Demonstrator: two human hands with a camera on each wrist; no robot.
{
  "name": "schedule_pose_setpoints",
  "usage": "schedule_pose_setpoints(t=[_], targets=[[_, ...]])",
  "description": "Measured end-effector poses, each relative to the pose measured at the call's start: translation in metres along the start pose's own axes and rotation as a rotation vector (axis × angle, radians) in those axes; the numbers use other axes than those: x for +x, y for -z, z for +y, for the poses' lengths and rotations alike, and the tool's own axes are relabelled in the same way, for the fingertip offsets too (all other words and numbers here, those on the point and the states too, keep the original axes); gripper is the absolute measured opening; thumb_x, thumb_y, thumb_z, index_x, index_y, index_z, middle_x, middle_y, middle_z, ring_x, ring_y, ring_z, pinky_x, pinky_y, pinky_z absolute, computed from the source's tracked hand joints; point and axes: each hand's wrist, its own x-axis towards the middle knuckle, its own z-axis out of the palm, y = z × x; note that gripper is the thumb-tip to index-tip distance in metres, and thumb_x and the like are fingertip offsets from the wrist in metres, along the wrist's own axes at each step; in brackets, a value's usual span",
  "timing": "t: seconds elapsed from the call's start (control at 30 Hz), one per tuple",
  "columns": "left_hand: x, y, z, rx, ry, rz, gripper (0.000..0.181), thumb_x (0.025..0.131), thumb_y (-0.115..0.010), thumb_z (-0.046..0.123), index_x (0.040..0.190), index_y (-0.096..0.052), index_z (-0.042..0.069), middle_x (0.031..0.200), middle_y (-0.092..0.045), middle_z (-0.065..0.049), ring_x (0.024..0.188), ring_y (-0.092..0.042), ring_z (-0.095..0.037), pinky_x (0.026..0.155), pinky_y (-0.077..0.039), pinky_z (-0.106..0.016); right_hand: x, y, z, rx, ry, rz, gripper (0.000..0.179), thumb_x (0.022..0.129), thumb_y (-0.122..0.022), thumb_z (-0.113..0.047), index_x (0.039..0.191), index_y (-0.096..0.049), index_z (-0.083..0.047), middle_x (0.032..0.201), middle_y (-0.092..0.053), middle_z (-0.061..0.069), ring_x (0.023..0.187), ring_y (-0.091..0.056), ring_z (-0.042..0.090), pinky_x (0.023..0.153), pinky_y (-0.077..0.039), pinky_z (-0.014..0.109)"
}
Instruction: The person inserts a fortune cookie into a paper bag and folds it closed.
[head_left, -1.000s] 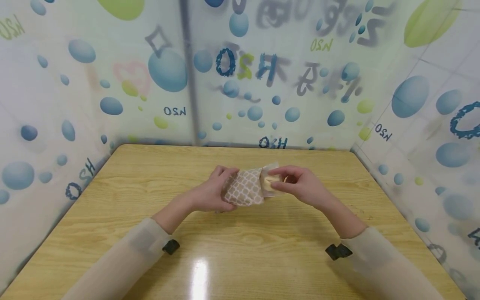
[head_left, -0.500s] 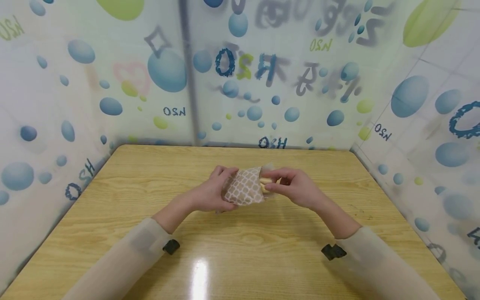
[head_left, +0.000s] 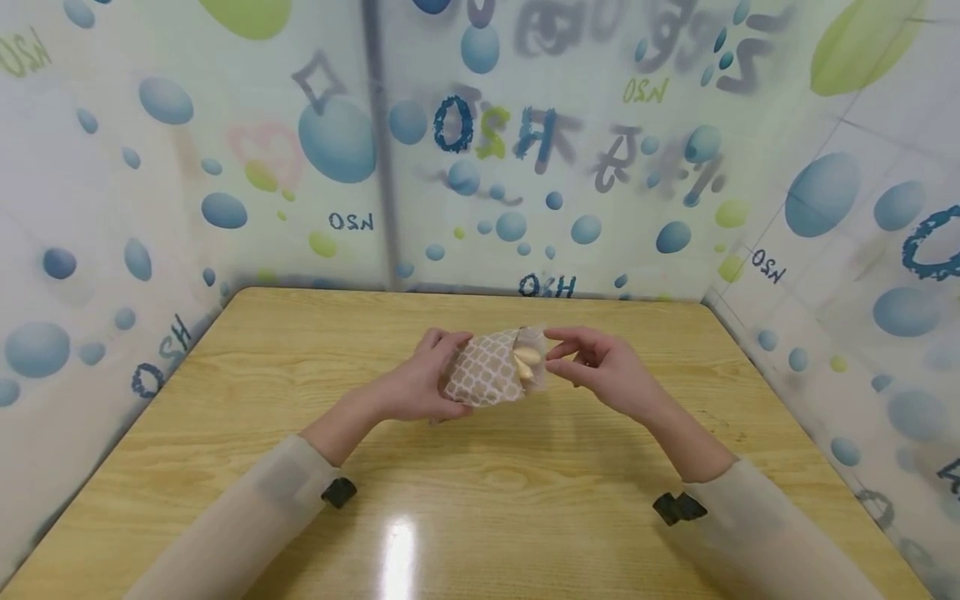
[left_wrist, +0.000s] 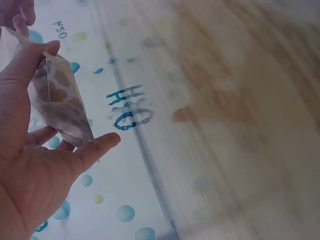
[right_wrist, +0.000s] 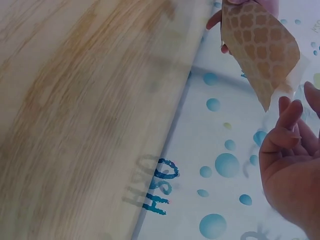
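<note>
Left hand (head_left: pixel 420 385) is clamped on the bag (head_left: pixel 483 371), right hand (head_left: pixel 611 375) loose beside its open end, fingers apart. Probably super light and crushable, so go easy, sides only.

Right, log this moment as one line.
left hand grips patterned pouch | right hand near pouch's open end | pale pieces show in opening

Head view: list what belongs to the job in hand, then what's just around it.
In the job:
- patterned pouch, held in the left grip
- pale pieces at its open end
- right grip, beside that end

Just around:
- wooden table
- printed walls
- black wrist attachments
</note>
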Motion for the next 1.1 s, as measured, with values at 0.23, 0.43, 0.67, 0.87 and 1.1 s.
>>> schedule_pose_setpoints(t=[0.23, 0.43, 0.67, 0.87, 1.1], targets=[[0.001, 0.000, 0.003, 0.012, 0.002, -0.014, 0.110, 0.086, -0.093, 0.028, 0.171, -0.025, 0.013, 0.159, -0.031, -0.021, 0.145, -0.041, -0.036, 0.123, -0.044, -0.060, 0.002, -0.005, 0.001, -0.056, -0.004, -0.011, 0.041, 0.103, -0.078, -0.025, 0.143, -0.074, -0.015, 0.119, -0.080, 0.007, 0.075, -0.057, 0.017, 0.060, -0.046, 0.026], [0.002, -0.002, 0.003, 0.014, 0.004, -0.024, 0.110, 0.087, -0.093, 0.026, 0.172, -0.024, 0.012, 0.159, -0.030, -0.022, 0.145, -0.041, -0.037, 0.123, -0.044, -0.061, 0.004, -0.008, -0.002, -0.075, 0.015, -0.029, 0.034, 0.105, -0.076, -0.020, 0.138, -0.077, -0.012, 0.117, -0.080, 0.010, 0.071, -0.054, 0.015, 0.058, -0.043, 0.027], [0.004, -0.005, 0.006, 0.014, 0.013, -0.040, 0.112, 0.085, -0.094, 0.023, 0.172, -0.024, 0.016, 0.161, -0.029, -0.019, 0.146, -0.041, -0.035, 0.123, -0.044, -0.058, 0.006, -0.014, -0.008, -0.076, -0.016, -0.070, 0.033, 0.106, -0.074, -0.017, 0.138, -0.077, -0.013, 0.117, -0.078, 0.011, 0.075, -0.055, 0.018, 0.057, -0.043, 0.025], [0.004, -0.004, 0.004, -0.002, 0.014, -0.021, 0.113, 0.084, -0.095, 0.026, 0.172, -0.024, 0.014, 0.160, -0.029, -0.020, 0.146, -0.042, -0.036, 0.123, -0.044, -0.060, 0.004, -0.014, -0.009, -0.071, -0.013, -0.002, 0.041, 0.104, -0.076, -0.018, 0.145, -0.072, -0.014, 0.119, -0.077, 0.011, 0.076, -0.057, 0.017, 0.059, -0.044, 0.025], [0.003, -0.002, 0.002, -0.019, 0.009, -0.005, 0.112, 0.085, -0.095, 0.028, 0.171, -0.025, 0.014, 0.159, -0.030, -0.020, 0.145, -0.041, -0.037, 0.122, -0.044, -0.062, 0.001, -0.010, -0.003, -0.058, -0.013, 0.071, 0.046, 0.102, -0.080, -0.026, 0.147, -0.071, -0.017, 0.125, -0.075, 0.013, 0.074, -0.054, 0.017, 0.057, -0.043, 0.027]])
